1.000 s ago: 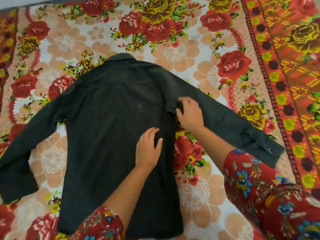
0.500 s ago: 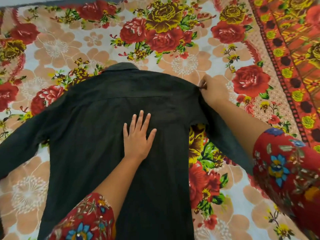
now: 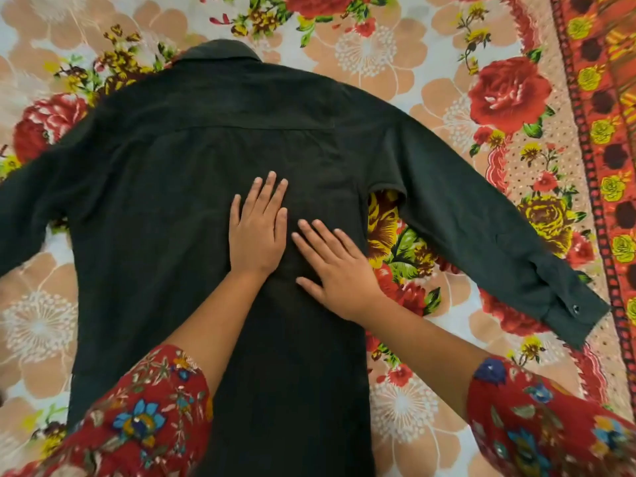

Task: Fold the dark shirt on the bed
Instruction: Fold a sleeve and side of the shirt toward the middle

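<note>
The dark, long-sleeved cloth shirt (image 3: pixel 192 187) lies back-up and flat on the floral bedsheet (image 3: pixel 406 418), its collar pointing away from the person, its long axis running from collar to hem toward them, and its sleeves spread out to either side. The left hand (image 3: pixel 258 232) and right hand (image 3: pixel 339 275) both rest palm-down on the middle of its back, fingers straight and gripping nothing. The cloth lies under them.

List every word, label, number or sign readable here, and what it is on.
No readable text anywhere. The dark shirt shows no tag or print; the bedsheet bears only flowers and patterned borders; the cuff button is too small to show any marking.
</note>
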